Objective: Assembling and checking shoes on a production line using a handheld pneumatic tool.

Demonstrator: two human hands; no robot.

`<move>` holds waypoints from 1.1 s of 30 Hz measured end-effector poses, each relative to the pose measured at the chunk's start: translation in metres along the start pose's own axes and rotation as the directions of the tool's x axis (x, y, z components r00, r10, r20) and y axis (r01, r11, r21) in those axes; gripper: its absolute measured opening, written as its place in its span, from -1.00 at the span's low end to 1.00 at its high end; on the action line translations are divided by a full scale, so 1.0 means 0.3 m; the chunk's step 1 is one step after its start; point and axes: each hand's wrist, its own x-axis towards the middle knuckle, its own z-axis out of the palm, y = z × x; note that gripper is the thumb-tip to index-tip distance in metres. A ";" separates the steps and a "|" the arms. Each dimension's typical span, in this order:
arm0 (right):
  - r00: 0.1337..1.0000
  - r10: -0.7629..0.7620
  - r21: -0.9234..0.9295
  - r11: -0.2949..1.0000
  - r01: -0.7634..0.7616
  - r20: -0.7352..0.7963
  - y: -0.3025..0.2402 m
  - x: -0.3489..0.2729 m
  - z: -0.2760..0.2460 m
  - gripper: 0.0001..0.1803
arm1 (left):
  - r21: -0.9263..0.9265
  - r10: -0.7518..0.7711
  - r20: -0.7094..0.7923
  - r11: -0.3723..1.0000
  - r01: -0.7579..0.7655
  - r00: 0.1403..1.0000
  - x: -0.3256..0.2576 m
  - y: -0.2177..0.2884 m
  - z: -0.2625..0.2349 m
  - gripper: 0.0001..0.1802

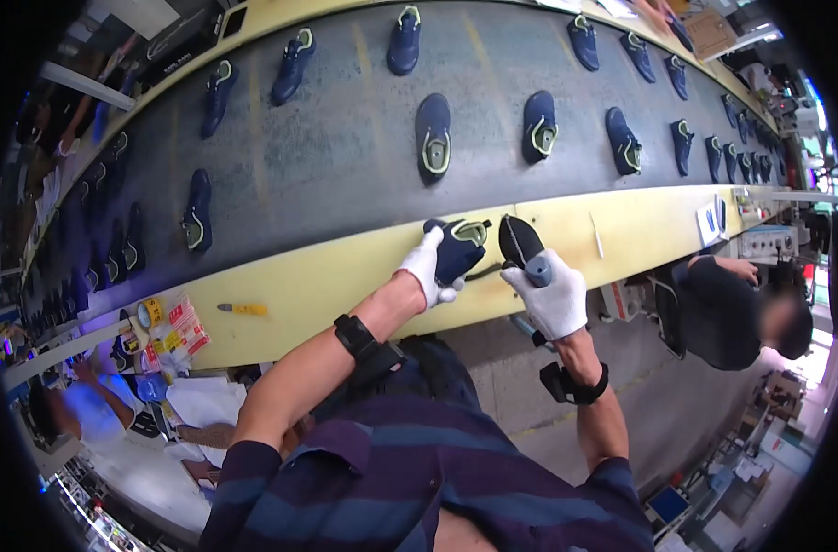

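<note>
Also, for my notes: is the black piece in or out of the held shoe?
Out: cream tabletop shows between the black piece in the right hand and the shoe in the left hand.

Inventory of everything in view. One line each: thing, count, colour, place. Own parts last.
Held shoe: 1, navy with lime trim, in left hand
Black pointed item with grey-blue grip: 1, in right hand
Belt shoes: many, too small to count far off, navy with lime trim, along the belt
Belt: 1, grey, across the upper view
Ledge: 1, pale yellow, near side of belt
Slim tool: 1, mostly yellow, ledge's left part
Tape roll: 1, yellow, far left
Packet: 1, red and white, beside tape
Thin stick: 1, white, ledge's right part
Other people: at least 2, one dark-clothed at right, one at lower left
Wristbands: 2, black, one per arm
Left hand, right hand: white gloves, centre
</note>
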 end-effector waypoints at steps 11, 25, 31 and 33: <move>0.961 0.212 -0.330 0.933 -0.145 0.177 -0.076 0.164 0.039 -0.48 | -0.166 0.051 0.103 0.985 -0.033 0.993 -0.038 0.004 -0.065 -0.46; 0.833 0.524 -0.566 0.747 -0.349 0.177 0.647 0.646 0.248 -0.30 | -0.735 0.466 -0.062 0.577 -0.356 0.883 0.151 0.551 -1.236 -0.18; 0.992 0.078 -0.426 0.904 -0.030 0.096 0.392 0.899 0.400 -0.25 | -0.507 0.444 -0.284 0.682 -0.526 0.850 0.110 0.415 -1.021 -0.09; 0.952 0.238 -0.412 0.900 -0.142 0.192 0.259 1.008 0.611 -0.09 | -0.376 0.383 -0.257 0.806 -0.457 0.887 0.061 0.313 -0.966 -0.08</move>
